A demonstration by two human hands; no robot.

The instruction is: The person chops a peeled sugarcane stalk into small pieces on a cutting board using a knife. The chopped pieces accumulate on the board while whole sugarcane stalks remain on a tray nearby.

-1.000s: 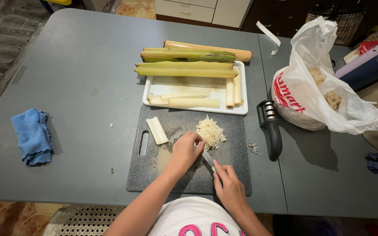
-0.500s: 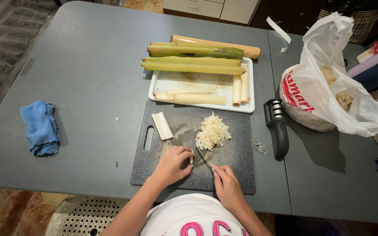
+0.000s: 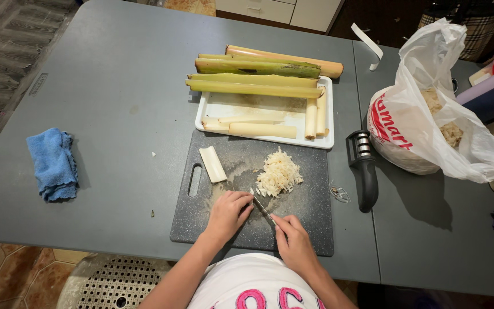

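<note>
Pressing down on the cutting board (image 3: 310, 229), the left hand (image 3: 227, 214) kept curled fingers (image 3: 241, 205) just beside the knife (image 3: 261, 207), so a slip could have nicked them. The right hand (image 3: 294, 243) gripped its handle closed; whatever it cut stayed hidden beneath the left fingers, the chopped pile (image 3: 279, 173) just beyond.

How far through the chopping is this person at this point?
Done: a pile of chopped pieces lies on the dark cutting board. In hand: the right hand holds a knife, while the left hand presses down on something hidden under it. Left: one short cut piece on the board, pale peeled lengths in the white tray, and long green stalks across its far edge.
</note>
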